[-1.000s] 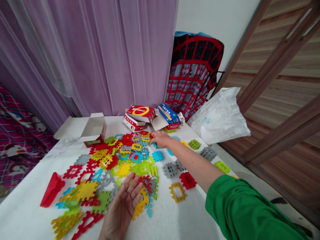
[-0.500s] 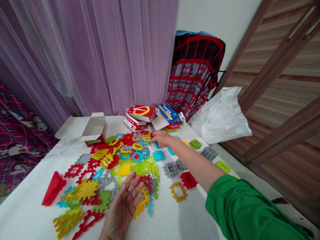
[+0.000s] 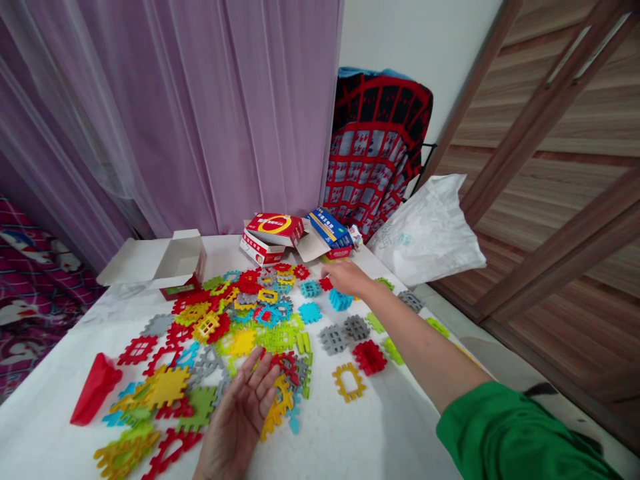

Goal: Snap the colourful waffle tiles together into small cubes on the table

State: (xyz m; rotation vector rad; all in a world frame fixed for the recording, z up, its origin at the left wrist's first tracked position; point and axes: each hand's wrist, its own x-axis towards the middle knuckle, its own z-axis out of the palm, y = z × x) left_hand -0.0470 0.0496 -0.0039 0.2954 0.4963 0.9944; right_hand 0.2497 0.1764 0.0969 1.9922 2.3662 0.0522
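My left hand lies palm up at the near edge of the pile, its fingers stretched and nothing in them. Plastic interlocking building pieces surround it: a yellow piece beside the fingers, a green one to the left. Farther back, my right hand is reached out palm down with curled fingers, closed on a red building piece. Only part of that piece shows under the fingers; whether it touches the table cannot be made out. Blue pieces lie just below this hand, and another blue piece is to its left.
Grey stacks, a red stack and a yellow frame piece lie on the white table. An open box stands back left. Red and blue boxes are behind, with a white bag at right.
My right hand has moved rightward from the back edge of the pile, uncovering a red piece there. My left hand keeps its palm-up pose. The view has shifted slightly right.
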